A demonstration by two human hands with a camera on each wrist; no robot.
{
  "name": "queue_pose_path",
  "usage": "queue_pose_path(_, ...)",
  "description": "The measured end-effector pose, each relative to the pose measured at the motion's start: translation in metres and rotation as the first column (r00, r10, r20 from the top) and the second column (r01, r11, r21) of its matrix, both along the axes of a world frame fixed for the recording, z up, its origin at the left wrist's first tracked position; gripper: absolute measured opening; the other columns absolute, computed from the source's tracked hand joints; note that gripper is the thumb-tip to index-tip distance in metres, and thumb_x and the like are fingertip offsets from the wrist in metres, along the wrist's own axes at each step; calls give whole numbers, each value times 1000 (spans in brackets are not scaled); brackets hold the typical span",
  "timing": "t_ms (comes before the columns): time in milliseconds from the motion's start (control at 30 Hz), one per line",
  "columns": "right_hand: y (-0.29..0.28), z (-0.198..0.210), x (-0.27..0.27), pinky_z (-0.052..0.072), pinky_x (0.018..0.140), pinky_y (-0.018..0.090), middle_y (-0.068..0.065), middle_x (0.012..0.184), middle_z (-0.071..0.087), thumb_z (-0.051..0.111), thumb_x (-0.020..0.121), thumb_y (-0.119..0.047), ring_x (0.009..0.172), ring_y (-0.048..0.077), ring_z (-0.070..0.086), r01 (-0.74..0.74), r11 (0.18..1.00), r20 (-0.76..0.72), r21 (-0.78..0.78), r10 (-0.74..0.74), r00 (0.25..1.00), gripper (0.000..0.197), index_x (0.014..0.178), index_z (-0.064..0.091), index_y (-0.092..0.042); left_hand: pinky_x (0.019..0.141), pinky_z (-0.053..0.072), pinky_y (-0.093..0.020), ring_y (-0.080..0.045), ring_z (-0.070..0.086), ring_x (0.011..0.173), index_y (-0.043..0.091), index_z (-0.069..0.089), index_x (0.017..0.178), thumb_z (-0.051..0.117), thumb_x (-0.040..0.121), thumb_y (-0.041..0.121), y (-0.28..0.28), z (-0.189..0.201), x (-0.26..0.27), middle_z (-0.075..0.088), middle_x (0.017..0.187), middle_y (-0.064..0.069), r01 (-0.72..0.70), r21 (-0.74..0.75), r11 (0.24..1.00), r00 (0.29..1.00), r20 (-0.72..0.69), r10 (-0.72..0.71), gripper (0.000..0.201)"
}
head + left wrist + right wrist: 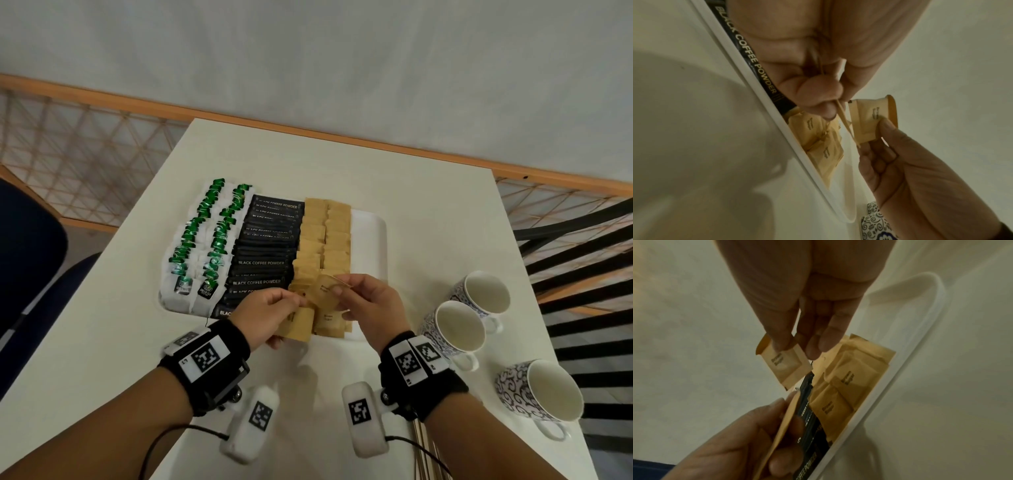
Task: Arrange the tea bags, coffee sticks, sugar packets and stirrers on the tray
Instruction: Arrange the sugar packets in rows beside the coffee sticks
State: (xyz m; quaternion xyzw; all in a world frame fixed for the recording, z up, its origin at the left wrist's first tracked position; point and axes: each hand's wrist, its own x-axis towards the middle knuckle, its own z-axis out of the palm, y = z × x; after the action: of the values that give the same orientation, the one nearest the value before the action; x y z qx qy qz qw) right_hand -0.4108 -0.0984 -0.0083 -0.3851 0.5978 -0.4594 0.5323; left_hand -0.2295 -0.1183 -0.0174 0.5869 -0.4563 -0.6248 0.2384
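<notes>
Sugar is what we are dealing out now: our right hand (368, 303) is pinching 1 small brown paper sugar packet (784, 365) by its corner, just above the near end of the white rectangular plastic tray (371, 236), probably to drop it onto the brown rows there. Our left hand (270, 308) is gripping more brown packets (782, 423) as a reserve. Green-tagged tea bags (202, 240) and black coffee sticks (263, 253) are filling the tray's left; thin wooden stirrers (426, 452) are waiting off the tray, nearer us.

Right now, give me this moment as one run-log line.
left hand: holds sugar packets | right hand: pinches one sugar packet over tray | tea bags, coffee sticks: laid in rows | stirrers: off tray
</notes>
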Motion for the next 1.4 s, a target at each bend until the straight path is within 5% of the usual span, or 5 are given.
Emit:
queue_pose_path(500, -4, -16, -28, 49, 58, 21, -6, 80, 70, 56, 92, -6, 68, 8, 64, 171, 985, -126, -5, -171, 977, 25, 91, 68, -28, 56, 41, -27, -10, 48, 58, 25, 63, 73, 47, 91, 16, -15, 11, -27, 55, 60, 13, 362, -223, 905, 900, 337, -277, 26)
queue_pose_path(600, -12, -20, -36, 52, 65, 27, -6, 79, 68, 60, 90, -8, 72, 11, 64, 242, 970, -145, -18, -242, 959, 27, 107, 65, -28, 72, 50, -33, -10, 57, 73, 29, 59, 94, 51, 89, 33, -24, 17, -39, 60, 82, 10, 448, -239, 861, 830, 469, -302, 10)
queue_pose_path(800, -35, -30, -43, 55, 86, 38, -4, 98, 71, 59, 90, -15, 88, 15, 66, 322, 947, -237, -6, -314, 919, 26, 90, 66, -40, 63, 45, -29, -13, 58, 74, 37, 25, 141, 57, 82, 54, -42, 16, -58, 56, 79, 11, 660, -116, 742, 559, 736, -381, 69)
queue_pose_path(1100, -48, -33, -51, 43, 56, 3, -3, 93, 67, 53, 93, -11, 74, 0, 58, 353, 935, -269, 21, -335, 903, 20, 99, 68, -23, 82, 50, -33, -19, 61, 101, 29, 36, 131, 62, 78, 55, -50, 7, -64, 62, 114, 5, 676, -95, 731, 485, 803, -345, 65)
queue_pose_path(1400, -55, -36, -47, 52, 75, 29, -7, 96, 68, 49, 94, -14, 84, 16, 62, 224, 972, -465, 70, -166, 869, 26, 94, 65, -35, 76, 50, -33, -20, 62, 95, 27, 32, 132, 64, 73, 62, -51, 3, -64, 62, 109, 5, 663, -81, 744, 480, 809, -340, 76)
